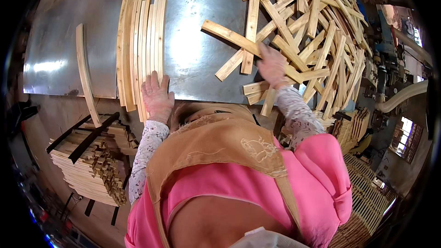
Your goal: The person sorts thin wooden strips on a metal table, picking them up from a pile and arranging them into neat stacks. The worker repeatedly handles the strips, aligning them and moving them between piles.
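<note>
My left hand lies flat, fingers stretched out, over the near ends of a row of wooden slats standing side by side on the metal tabletop. Farther right, my right hand is closed around a wooden slat that slants from upper left to lower right. Its fingertips are partly hidden and a little blurred. That slat crosses over another slat at the edge of a big jumbled heap of slats.
One single slat sticks out past the table's front edge at the left. Below it, a stack of slats rests with black bars on top. More stacked wood stands low on the right, near a pale hose.
</note>
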A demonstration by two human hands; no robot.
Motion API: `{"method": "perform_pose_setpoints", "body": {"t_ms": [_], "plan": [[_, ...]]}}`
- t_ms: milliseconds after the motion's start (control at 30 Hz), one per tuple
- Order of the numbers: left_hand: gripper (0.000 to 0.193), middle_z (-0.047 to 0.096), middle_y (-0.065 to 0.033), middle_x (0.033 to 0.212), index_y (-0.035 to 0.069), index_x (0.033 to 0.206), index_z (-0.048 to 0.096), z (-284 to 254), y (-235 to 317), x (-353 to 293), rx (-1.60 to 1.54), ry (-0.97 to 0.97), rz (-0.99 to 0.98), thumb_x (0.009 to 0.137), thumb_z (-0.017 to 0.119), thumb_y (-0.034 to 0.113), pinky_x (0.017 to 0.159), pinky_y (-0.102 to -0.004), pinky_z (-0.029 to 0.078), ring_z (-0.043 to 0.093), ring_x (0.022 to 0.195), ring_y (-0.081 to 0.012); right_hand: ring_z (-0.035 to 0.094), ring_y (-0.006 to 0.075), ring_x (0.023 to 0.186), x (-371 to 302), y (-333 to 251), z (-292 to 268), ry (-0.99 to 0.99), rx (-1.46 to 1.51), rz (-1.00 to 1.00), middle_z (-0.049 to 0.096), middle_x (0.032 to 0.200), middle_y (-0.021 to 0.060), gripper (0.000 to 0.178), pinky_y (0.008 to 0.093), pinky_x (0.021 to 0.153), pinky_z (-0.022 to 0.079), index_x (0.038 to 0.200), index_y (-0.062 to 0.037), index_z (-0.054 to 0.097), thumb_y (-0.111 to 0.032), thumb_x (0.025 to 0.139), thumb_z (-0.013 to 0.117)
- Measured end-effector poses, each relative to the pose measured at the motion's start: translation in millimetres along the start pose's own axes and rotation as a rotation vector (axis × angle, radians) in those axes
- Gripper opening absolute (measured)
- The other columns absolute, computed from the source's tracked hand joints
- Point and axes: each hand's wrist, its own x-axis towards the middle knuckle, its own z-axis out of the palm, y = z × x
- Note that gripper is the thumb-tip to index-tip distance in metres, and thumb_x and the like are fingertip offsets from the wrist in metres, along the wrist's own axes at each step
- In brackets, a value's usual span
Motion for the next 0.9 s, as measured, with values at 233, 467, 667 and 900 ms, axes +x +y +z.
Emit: {"method": "perform_pose_setpoints", "body": {"t_ms": [233, 467, 667, 900], "plan": [[0.081, 0.043, -0.0214, 0.167, 0.007, 0.162, 0.046, -25.7, 61.7, 36.0, -0.801, -0.117, 0.097, 0.094, 0.078, 0.035, 0.122, -0.0513, 0.040, 0.046, 0.151, -0.0388, 0.065, 0.0428, 0.124, 30.5, -60.7, -51.8, -0.123, 0.367, 0.171, 0.070, 0.130, 0.0227, 0.068, 0.0498, 0.108, 0.050, 0.147, -0.0048, 0.061, -0.048, 0.095, 0.071], [0.058, 0.071, -0.0171, 0.103, 0.000, 0.145, 0.045, 0.8, 137.0, 106.5, -1.870, -0.508, -0.208, 0.099, 0.074, 0.020, 0.068, -0.0380, 0.062, 0.070, 0.076, -0.0249, 0.061, 0.0418, 0.133, 117.0, -72.5, 11.4, 0.245, 0.094, 0.378, 0.064, 0.142, 0.0240, 0.093, 0.0473, 0.114, 0.049, 0.158, -0.0021, 0.049, -0.053, 0.087, 0.081], [0.060, 0.070, -0.0135, 0.099, 0.005, 0.146, 0.050, -30.0, 64.4, 95.0, -2.002, -0.440, -0.190, 0.107, 0.066, 0.047, 0.063, -0.0369, 0.060, 0.068, 0.073, -0.0212, 0.072, 0.0461, 0.106, 100.4, -99.6, 23.4, 0.092, 0.711, 0.133, 0.071, 0.115, 0.0306, 0.076, 0.0532, 0.094, 0.057, 0.154, -0.0016, 0.044, -0.031, 0.090, 0.074], [0.068, 0.071, -0.0123, 0.097, 0.008, 0.151, 0.050, -61.6, 49.3, 94.1, -1.929, -0.299, -0.198, 0.112, 0.045, 0.064, 0.066, -0.0383, 0.060, 0.068, 0.075, -0.0227, 0.074, 0.0419, 0.094, 59.3, -239.0, 168.9, -0.399, 1.368, 0.019, 0.076, 0.105, 0.0224, 0.032, 0.0457, 0.083, 0.060, 0.115, -0.0012, 0.072, -0.028, 0.099, 0.067]]}}
